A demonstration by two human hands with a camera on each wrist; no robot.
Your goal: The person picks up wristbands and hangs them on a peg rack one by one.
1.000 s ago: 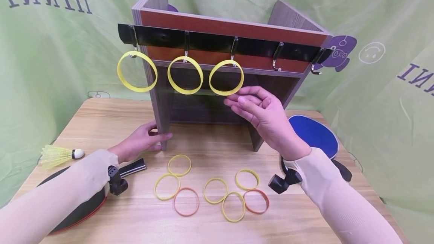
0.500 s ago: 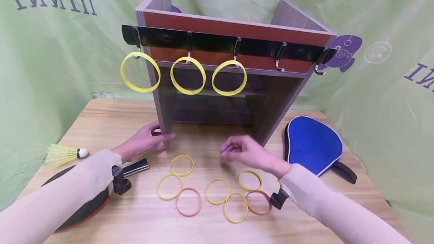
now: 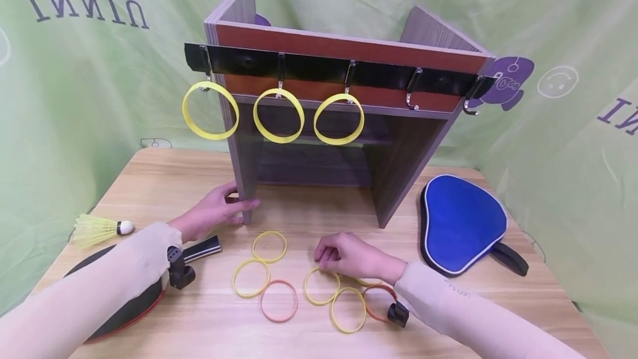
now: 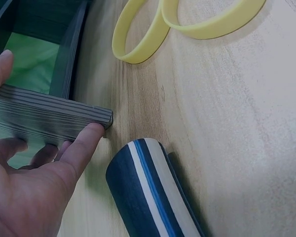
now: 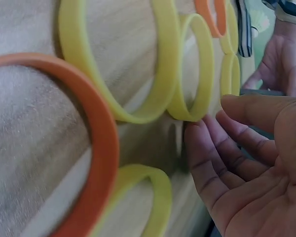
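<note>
My left hand (image 3: 214, 212) holds the lower left side panel (image 4: 49, 116) of a wooden stand (image 3: 394, 159), fingers and thumb on either side of it. My right hand (image 3: 349, 256) hovers low over the table; its fingertips are at the edge of a yellow ring (image 3: 322, 302), with a gap between thumb and fingers (image 5: 202, 153). Whether they touch the ring I cannot tell. Around it lie more yellow rings (image 3: 348, 330) and orange rings (image 3: 279, 319), one partly hidden by the right wrist. Three yellow rings hang from hooks on a black rail (image 3: 314, 73).
Two hooks on the right, one of them this hook (image 3: 411, 101), carry no ring. A blue paddle case (image 3: 463, 220) lies at right. On the left are a yellow shuttlecock (image 3: 102, 229) and a black table tennis paddle (image 3: 134, 303), partly under my left forearm.
My right hand has dropped from beside the third hanging ring to the rings on the table. The left hand keeps its hold on the stand.
</note>
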